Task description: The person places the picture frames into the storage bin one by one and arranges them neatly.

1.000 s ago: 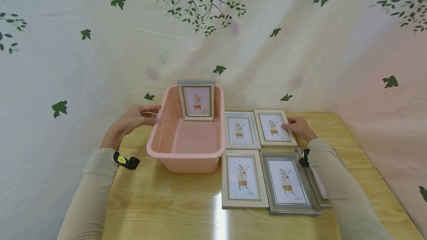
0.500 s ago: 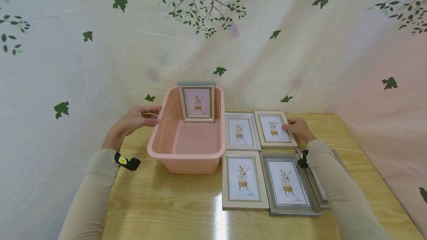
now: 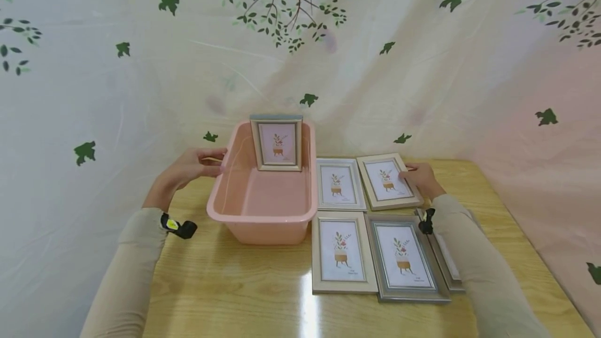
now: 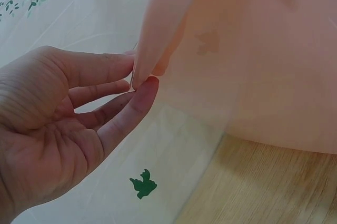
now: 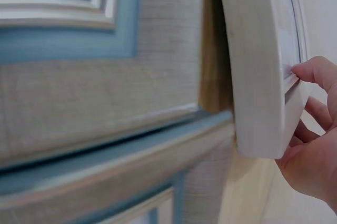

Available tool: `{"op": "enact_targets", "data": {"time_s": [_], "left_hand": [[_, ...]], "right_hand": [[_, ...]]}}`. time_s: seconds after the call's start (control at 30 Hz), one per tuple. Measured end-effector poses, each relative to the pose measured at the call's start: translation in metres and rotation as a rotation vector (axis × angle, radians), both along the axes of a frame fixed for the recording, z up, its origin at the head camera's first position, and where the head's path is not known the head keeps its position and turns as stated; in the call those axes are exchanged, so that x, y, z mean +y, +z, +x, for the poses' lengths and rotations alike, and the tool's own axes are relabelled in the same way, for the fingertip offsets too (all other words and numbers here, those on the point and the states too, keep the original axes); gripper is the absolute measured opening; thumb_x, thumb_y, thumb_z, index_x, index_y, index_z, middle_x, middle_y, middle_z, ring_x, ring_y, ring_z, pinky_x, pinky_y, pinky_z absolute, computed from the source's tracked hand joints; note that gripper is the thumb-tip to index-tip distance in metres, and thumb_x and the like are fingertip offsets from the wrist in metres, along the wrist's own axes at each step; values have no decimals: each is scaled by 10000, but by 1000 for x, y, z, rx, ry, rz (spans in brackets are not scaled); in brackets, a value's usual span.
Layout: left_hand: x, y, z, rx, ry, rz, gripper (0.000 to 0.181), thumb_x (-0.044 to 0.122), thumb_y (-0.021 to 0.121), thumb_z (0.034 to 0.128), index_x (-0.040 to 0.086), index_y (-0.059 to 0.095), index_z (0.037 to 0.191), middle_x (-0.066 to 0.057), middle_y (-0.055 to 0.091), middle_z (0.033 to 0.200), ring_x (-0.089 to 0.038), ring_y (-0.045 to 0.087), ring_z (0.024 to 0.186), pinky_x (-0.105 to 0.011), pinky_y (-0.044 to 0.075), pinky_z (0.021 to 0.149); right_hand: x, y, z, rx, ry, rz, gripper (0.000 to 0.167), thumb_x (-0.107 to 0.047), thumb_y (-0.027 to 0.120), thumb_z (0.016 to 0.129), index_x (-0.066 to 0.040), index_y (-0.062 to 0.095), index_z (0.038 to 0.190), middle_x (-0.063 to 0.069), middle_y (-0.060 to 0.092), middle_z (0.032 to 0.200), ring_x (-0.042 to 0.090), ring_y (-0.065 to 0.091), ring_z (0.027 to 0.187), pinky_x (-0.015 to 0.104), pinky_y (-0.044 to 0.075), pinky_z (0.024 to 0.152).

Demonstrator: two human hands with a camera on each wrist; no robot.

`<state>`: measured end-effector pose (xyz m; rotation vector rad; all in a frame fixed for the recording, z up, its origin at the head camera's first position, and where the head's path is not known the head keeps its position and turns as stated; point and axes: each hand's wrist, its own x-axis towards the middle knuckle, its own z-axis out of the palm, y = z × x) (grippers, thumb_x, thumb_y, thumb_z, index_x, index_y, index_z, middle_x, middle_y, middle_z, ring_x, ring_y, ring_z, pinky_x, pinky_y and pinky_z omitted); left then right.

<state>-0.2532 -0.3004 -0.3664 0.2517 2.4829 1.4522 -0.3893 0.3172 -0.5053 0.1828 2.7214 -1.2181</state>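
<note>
My left hand (image 3: 188,168) pinches the left rim of a pink plastic basin (image 3: 263,219); the left wrist view shows thumb and fingers (image 4: 138,97) on either side of that rim. A gold-edged picture frame (image 3: 299,142) leans upright against the basin's far wall inside. On the right, my right hand (image 3: 424,179) grips the right edge of a cream picture frame (image 3: 393,205), thumb on its front. This frame sits slightly turned, and in the right wrist view its near side (image 5: 258,76) is tilted up beside a grey-and-blue frame (image 5: 168,84).
Next to the basin lie a silver frame (image 3: 321,184), another cream frame (image 3: 345,292) and a grey frame (image 3: 413,296). More frames (image 3: 443,254) lie partly under my right forearm. A printed cloth (image 3: 357,93) hangs behind the wooden table (image 3: 230,286).
The cream frame in my right hand has turned a little and shifted slightly right, away from the silver frame. My left hand and the basin stay in place.
</note>
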Motion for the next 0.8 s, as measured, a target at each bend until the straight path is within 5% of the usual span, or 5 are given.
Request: {"op": "enact_targets", "data": {"time_s": [0.1,0.23,0.53,0.8], "left_hand": [[-1,-1,-1,-2,1,-2,647,96,659,990,-17,368,1556,-283,436,1540,-446,500,1369,-287,590,939],[-1,-1,-1,-1,-1,-9,648,95,660,987,-20,369,1555,-282,435,1542,-446,502,1368,-306,590,950],[-1,-2,-1,3,-8,-11,648,102,664,986,-16,374,1554,-279,445,1536,-443,514,1358,-328,591,958],[-1,-1,-1,6,-16,-16,656,108,667,986,-11,369,1558,-273,437,1545,-441,509,1363,-335,590,961]], "right_hand": [[2,5,0,28,55,-51,599,-111,706,915,135,496,1419,369,567,1357,142,634,886,160,517,677],[6,14,1,-4,138,-123,621,-86,680,943,154,424,1455,370,616,1260,38,611,755,180,549,639],[16,38,-5,-191,271,-98,647,-249,534,1056,98,299,1549,331,548,1382,213,652,1001,348,591,862],[19,45,-10,-243,275,-145,638,-218,524,1062,111,277,1549,210,610,1314,131,636,995,366,560,943]]}}
